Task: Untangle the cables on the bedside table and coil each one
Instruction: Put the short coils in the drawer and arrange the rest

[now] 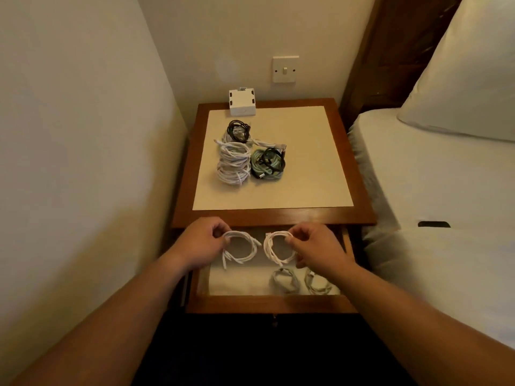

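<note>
My left hand [202, 242] pinches a coiled white cable [240, 247] over the open drawer [267, 303] of the bedside table [320, 215]. A second white coil [276, 247] hangs from the pinch of my right hand [315, 246], beside the first. Two pale coiled cables [285, 280] [317, 284] lie in the drawer's front right part. On the tabletop sits a group of coils: stacked white cables [232, 164], a green coil with a black cable on it [267, 164], and a black cable on a white one [238, 130].
A white charger box [242, 103] stands at the table's back edge, under a wall switch [284, 69]. A wall runs close along the left. A bed with white sheets [434, 190] and a pillow [471, 84] lies to the right.
</note>
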